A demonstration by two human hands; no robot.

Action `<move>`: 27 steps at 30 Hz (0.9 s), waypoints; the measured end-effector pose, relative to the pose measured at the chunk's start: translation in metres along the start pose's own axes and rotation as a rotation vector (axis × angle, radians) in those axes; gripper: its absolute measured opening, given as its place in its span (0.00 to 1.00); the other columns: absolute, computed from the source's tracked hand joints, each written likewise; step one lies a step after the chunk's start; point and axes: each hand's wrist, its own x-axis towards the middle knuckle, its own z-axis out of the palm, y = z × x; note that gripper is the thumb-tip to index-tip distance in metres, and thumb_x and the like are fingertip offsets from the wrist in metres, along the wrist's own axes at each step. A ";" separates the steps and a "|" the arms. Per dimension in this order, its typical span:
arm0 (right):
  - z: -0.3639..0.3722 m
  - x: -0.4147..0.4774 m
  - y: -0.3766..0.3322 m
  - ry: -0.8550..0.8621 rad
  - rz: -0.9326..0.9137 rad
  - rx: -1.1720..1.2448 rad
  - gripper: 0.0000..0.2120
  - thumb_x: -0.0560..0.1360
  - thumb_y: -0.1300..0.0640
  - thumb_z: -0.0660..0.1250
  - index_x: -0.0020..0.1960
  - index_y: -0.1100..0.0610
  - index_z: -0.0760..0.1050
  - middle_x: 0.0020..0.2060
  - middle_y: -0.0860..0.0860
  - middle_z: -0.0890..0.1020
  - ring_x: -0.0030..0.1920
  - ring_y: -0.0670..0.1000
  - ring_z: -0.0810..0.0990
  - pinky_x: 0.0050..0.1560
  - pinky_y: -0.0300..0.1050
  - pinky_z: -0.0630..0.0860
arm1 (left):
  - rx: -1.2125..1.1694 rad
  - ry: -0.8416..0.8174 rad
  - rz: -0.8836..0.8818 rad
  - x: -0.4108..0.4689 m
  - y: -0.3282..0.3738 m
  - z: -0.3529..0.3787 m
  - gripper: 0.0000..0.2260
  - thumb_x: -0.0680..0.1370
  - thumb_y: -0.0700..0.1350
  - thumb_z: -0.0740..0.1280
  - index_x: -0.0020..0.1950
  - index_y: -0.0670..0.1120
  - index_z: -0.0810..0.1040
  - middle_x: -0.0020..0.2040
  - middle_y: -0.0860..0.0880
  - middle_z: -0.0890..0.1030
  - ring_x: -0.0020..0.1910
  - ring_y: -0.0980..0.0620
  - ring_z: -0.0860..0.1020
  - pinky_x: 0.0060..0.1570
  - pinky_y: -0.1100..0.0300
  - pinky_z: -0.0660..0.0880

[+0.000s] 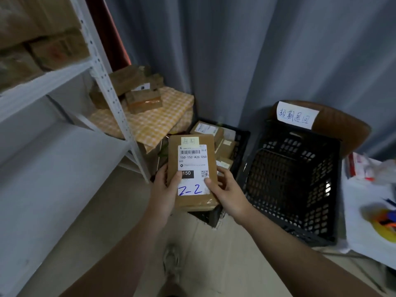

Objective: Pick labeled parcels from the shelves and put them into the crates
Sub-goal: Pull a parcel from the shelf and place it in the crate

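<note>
I hold a brown parcel (191,172) in both hands, label up, its long axis running away from me so the print reads upright. The white label (193,168) shows a barcode, "150-150-A26 050", "A26", a black block with "150", a QR code, and "Z-2" handwritten in blue — a small yellow note above it carries writing I cannot read. My left hand (164,189) closes on the near left edge, thumb pressed on the label; my right hand (227,190) closes on the near right edge, thumb on the label's corner. Beyond my hands sits a black crate (240,138) with labeled parcels in it. Right of my right hand stands a second black crate (293,181) — a paper sign (296,115) with handwritten Chinese characters hangs behind it.
</note>
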 end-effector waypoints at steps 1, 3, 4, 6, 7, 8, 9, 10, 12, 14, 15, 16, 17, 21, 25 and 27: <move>-0.005 0.012 0.003 0.033 -0.006 -0.005 0.28 0.76 0.49 0.68 0.72 0.50 0.62 0.62 0.50 0.77 0.59 0.50 0.79 0.56 0.48 0.79 | 0.034 -0.033 -0.011 0.017 -0.001 0.007 0.18 0.78 0.53 0.66 0.67 0.55 0.70 0.56 0.53 0.81 0.50 0.54 0.81 0.52 0.50 0.78; -0.014 0.040 0.007 0.090 0.012 -0.005 0.28 0.76 0.49 0.67 0.73 0.50 0.62 0.61 0.50 0.78 0.58 0.50 0.79 0.57 0.51 0.79 | 0.080 -0.112 -0.046 0.053 -0.003 0.019 0.17 0.77 0.57 0.65 0.65 0.62 0.69 0.59 0.55 0.78 0.55 0.55 0.79 0.56 0.52 0.76; -0.018 0.055 0.007 0.114 0.027 0.001 0.27 0.77 0.50 0.66 0.73 0.50 0.62 0.61 0.49 0.78 0.58 0.50 0.80 0.58 0.52 0.78 | 0.098 -0.159 -0.057 0.071 -0.003 0.025 0.17 0.77 0.57 0.65 0.65 0.65 0.68 0.61 0.57 0.77 0.56 0.57 0.77 0.56 0.55 0.74; -0.027 0.087 0.005 0.181 0.040 -0.033 0.24 0.79 0.53 0.64 0.73 0.50 0.62 0.60 0.48 0.79 0.58 0.49 0.79 0.59 0.52 0.78 | 0.088 -0.257 -0.093 0.106 0.002 0.038 0.18 0.80 0.52 0.62 0.68 0.63 0.66 0.62 0.58 0.75 0.53 0.63 0.75 0.49 0.65 0.72; -0.032 0.102 0.003 0.219 0.035 -0.058 0.24 0.79 0.54 0.64 0.72 0.49 0.61 0.59 0.47 0.79 0.57 0.48 0.79 0.59 0.51 0.78 | 0.089 -0.300 -0.107 0.124 0.006 0.044 0.19 0.81 0.49 0.62 0.71 0.61 0.64 0.62 0.57 0.75 0.52 0.64 0.75 0.46 0.68 0.71; -0.036 0.117 0.000 0.250 0.023 -0.075 0.25 0.79 0.56 0.63 0.73 0.47 0.59 0.57 0.44 0.78 0.55 0.46 0.79 0.57 0.47 0.79 | 0.105 -0.345 -0.118 0.142 0.009 0.050 0.21 0.81 0.48 0.61 0.73 0.60 0.63 0.63 0.57 0.75 0.52 0.63 0.75 0.45 0.69 0.70; -0.040 0.132 -0.003 0.273 0.015 -0.091 0.26 0.79 0.58 0.63 0.73 0.45 0.58 0.56 0.41 0.78 0.54 0.43 0.79 0.54 0.41 0.79 | 0.133 -0.389 -0.128 0.158 0.015 0.056 0.22 0.81 0.47 0.61 0.74 0.59 0.62 0.63 0.57 0.75 0.53 0.61 0.75 0.44 0.69 0.69; -0.045 0.146 -0.006 0.293 0.009 -0.121 0.27 0.79 0.59 0.63 0.72 0.43 0.58 0.55 0.40 0.77 0.54 0.41 0.79 0.52 0.36 0.78 | 0.161 -0.431 -0.123 0.176 0.017 0.062 0.22 0.81 0.46 0.60 0.74 0.59 0.61 0.63 0.57 0.75 0.53 0.61 0.75 0.43 0.69 0.69; -0.052 0.171 -0.009 0.314 -0.009 -0.215 0.27 0.77 0.58 0.67 0.71 0.44 0.61 0.60 0.43 0.74 0.58 0.42 0.76 0.54 0.33 0.76 | 0.212 -0.469 -0.096 0.211 0.025 0.075 0.22 0.81 0.44 0.60 0.74 0.59 0.61 0.59 0.60 0.75 0.50 0.64 0.75 0.43 0.69 0.71; -0.059 0.190 -0.009 0.230 -0.001 -0.312 0.32 0.73 0.56 0.72 0.72 0.46 0.62 0.68 0.46 0.64 0.65 0.43 0.68 0.61 0.28 0.69 | 0.291 -0.481 -0.035 0.245 0.029 0.090 0.22 0.81 0.43 0.61 0.73 0.58 0.61 0.54 0.62 0.73 0.50 0.64 0.73 0.45 0.70 0.72; -0.063 0.199 -0.007 0.168 0.020 -0.339 0.37 0.71 0.55 0.74 0.74 0.46 0.59 0.70 0.46 0.58 0.67 0.43 0.62 0.61 0.22 0.63 | 0.321 -0.490 -0.015 0.260 0.030 0.098 0.22 0.81 0.43 0.61 0.73 0.57 0.62 0.56 0.61 0.73 0.54 0.61 0.74 0.49 0.66 0.73; -0.067 0.208 -0.003 0.116 0.037 -0.355 0.43 0.69 0.55 0.76 0.76 0.45 0.55 0.71 0.45 0.52 0.69 0.43 0.58 0.61 0.20 0.58 | 0.344 -0.504 -0.006 0.275 0.028 0.107 0.22 0.81 0.44 0.61 0.73 0.56 0.63 0.60 0.59 0.74 0.57 0.57 0.75 0.54 0.60 0.75; -0.072 0.217 0.001 0.095 0.048 -0.382 0.46 0.68 0.54 0.77 0.76 0.43 0.52 0.72 0.45 0.48 0.71 0.45 0.55 0.65 0.23 0.57 | 0.371 -0.524 -0.002 0.289 0.024 0.116 0.22 0.81 0.44 0.61 0.74 0.56 0.63 0.62 0.56 0.75 0.58 0.55 0.76 0.56 0.55 0.75; -0.098 0.260 0.011 0.215 0.076 -0.453 0.46 0.69 0.59 0.76 0.75 0.41 0.52 0.75 0.48 0.46 0.75 0.55 0.55 0.69 0.39 0.65 | 0.454 -0.611 -0.002 0.330 0.000 0.158 0.24 0.80 0.47 0.62 0.75 0.56 0.59 0.64 0.54 0.75 0.56 0.57 0.75 0.57 0.55 0.74; -0.125 0.296 0.025 0.246 0.131 -0.487 0.44 0.70 0.62 0.73 0.76 0.45 0.52 0.74 0.48 0.47 0.71 0.51 0.59 0.62 0.30 0.68 | 0.465 -0.671 -0.026 0.358 -0.023 0.193 0.26 0.80 0.46 0.63 0.76 0.55 0.57 0.64 0.55 0.74 0.58 0.57 0.73 0.53 0.64 0.72; -0.136 0.312 0.037 0.263 0.150 -0.540 0.43 0.71 0.62 0.73 0.77 0.45 0.52 0.74 0.50 0.49 0.72 0.54 0.60 0.68 0.40 0.66 | 0.472 -0.690 -0.028 0.373 -0.035 0.208 0.26 0.80 0.47 0.63 0.76 0.55 0.57 0.66 0.53 0.73 0.63 0.53 0.73 0.60 0.56 0.73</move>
